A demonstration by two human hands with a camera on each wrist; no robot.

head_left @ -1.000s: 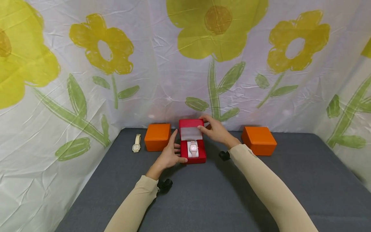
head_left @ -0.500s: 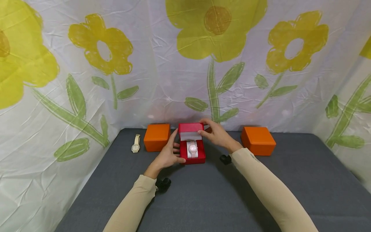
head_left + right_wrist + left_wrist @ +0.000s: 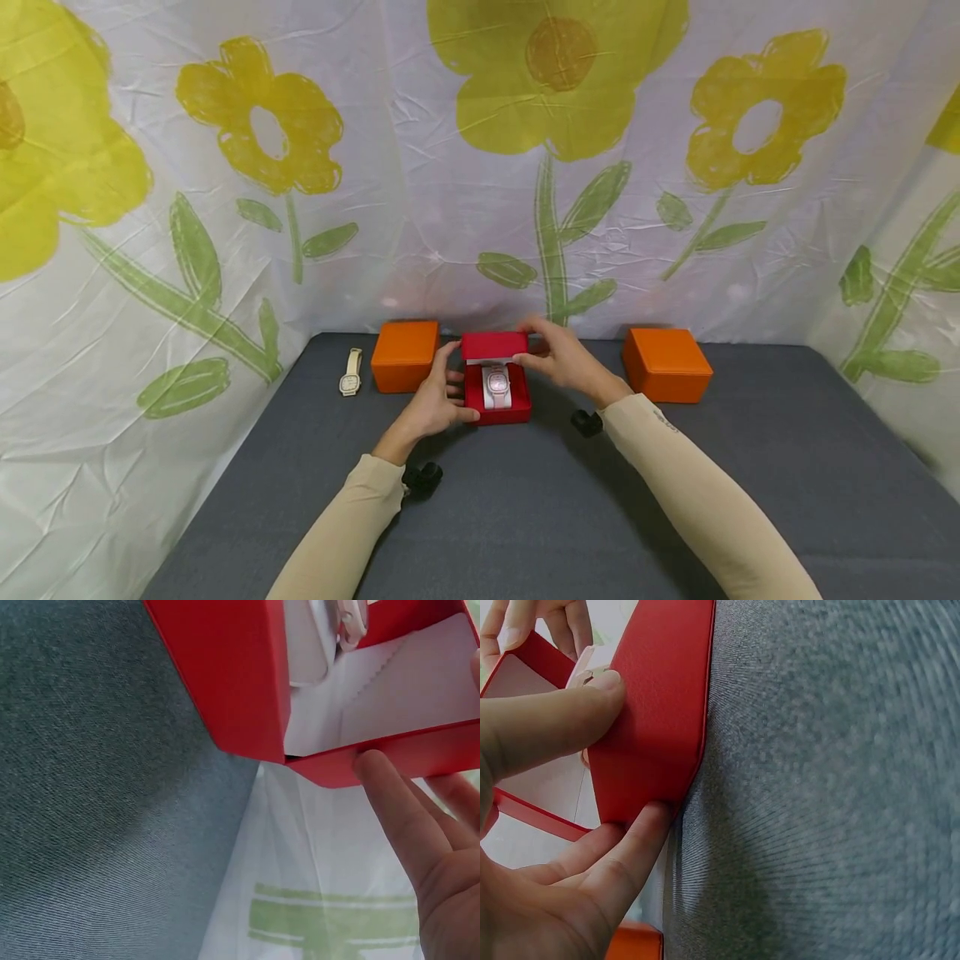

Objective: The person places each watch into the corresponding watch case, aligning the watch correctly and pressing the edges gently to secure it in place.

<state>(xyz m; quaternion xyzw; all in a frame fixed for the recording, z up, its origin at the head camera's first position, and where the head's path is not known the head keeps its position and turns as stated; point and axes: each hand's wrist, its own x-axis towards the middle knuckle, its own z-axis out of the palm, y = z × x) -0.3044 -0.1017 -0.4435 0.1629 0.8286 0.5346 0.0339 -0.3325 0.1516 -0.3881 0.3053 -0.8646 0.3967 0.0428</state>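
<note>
Red box (image 3: 497, 392) sits between two orange boxes; the right hand (image 3: 558, 358) pinches its half-lowered lid (image 3: 494, 345) from behind, above the watch (image 3: 498, 384), while the left hand (image 3: 433, 402) grips the box's left wall, fingers curled.

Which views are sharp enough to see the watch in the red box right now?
Head view: evenly lit and sharp, watch clear in the red box, though wide-angle bends the edges. Left wrist view: left hand looms blurred, the mat soft. Right wrist view: only a sliver of the watch's strap, lid lining bright.
</note>
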